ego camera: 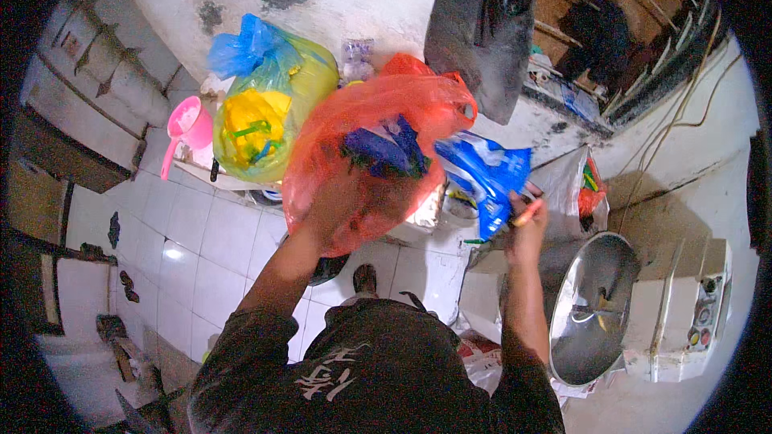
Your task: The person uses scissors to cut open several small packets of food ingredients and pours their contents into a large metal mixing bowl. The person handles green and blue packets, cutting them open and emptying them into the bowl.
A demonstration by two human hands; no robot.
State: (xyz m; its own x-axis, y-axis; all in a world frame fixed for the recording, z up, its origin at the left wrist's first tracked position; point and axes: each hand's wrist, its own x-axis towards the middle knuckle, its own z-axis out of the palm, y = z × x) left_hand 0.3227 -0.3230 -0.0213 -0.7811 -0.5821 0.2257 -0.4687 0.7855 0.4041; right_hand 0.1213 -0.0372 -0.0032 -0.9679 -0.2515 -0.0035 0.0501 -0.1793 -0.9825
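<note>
A translucent red plastic bag (386,96) stands open before me, with crumpled dark blue packaging (386,144) showing inside it. My left hand (341,193) reaches into the bag and is seen only dimly through the red film, its fingers hidden. On the right, my right hand (529,214) grips the lower edge of a blue and white plastic packet (488,166). The packet hangs beside the red bag's right side. Left of the red bag sits a knotted yellowish plastic bag (313,66) with bright yellow and green packaging inside.
A pink dipper (196,123) lies at the ledge's left end, near a black handle (214,170). Right of me stand a large metal bowl (594,343) and a machine with buttons (681,307). A white sack (558,184) and a hanging black plastic sheet (470,36) are farther back.
</note>
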